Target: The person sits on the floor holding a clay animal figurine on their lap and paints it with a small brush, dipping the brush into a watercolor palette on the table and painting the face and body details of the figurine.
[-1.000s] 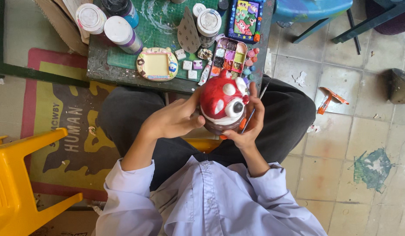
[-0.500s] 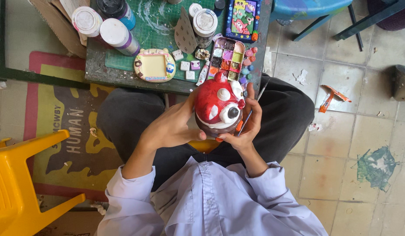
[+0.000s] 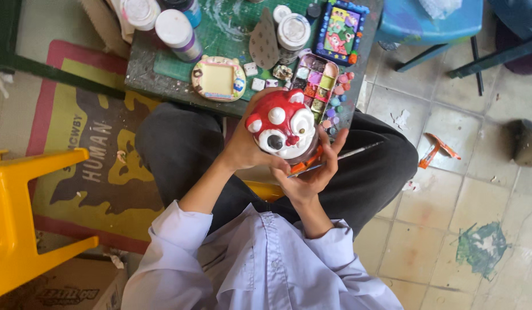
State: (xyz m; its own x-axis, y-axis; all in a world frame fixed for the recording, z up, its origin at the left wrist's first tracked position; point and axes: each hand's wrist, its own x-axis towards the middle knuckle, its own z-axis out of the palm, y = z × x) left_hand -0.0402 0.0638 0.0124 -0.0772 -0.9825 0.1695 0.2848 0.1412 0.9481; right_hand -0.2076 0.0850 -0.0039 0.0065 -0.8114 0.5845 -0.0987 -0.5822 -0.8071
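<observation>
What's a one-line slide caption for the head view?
Left hand and right hand cradle a red-and-white figurine, paintbrush in the right, above a paint palette.

crowded table point(image 3: 162, 86) ahead, yellow chair point(image 3: 24, 218) left

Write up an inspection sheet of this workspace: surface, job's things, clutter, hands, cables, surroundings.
Surface: small paint-smeared green table, crowded.
Job's things: red and white animal figurine, held above the lap; orange-handled paintbrush, tip pointing right.
Clutter: paint palette of many colours, two white-lidded jars, cream picture frame, blue picture frame, small tiles.
Hands: left hand cups the figurine's side; right hand supports it from below with the brush across its fingers.
Cables: nothing seen.
Surroundings: yellow plastic stool, printed floor mat, blue chair, tiled floor with paint stains and scraps, cardboard box.
</observation>
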